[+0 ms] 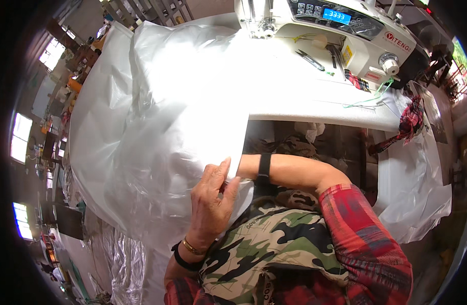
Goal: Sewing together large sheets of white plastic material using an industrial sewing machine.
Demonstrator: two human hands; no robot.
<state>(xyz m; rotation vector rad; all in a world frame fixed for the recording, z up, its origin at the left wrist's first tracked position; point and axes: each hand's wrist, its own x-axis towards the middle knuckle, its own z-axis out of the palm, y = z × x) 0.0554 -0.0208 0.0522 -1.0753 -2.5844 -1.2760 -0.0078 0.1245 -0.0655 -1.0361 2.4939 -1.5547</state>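
Observation:
A large sheet of glossy white plastic film (126,157) spreads over the left of the sewing table and hangs toward my lap. At its near right edge, the thumb and fingers of my left hand (209,199) are closed on the film. My right forearm reaches in from the right, and its wrist (247,166) passes beneath that edge. The film hides the fingers of my right hand, so whether they hold anything does not show. Beyond the sheet, the head of a white sewing machine (366,43) stands with its needle area (264,31) near the film's far edge.
Thread snips (311,61) and a strip of plaid cloth (356,80) lie on the white tabletop (294,104). More plastic film (414,203) and a knotted plaid cloth (411,119) hang at the right. A camouflage apron (279,239) covers my lap. Crumpled clear film (126,264) lies lower left.

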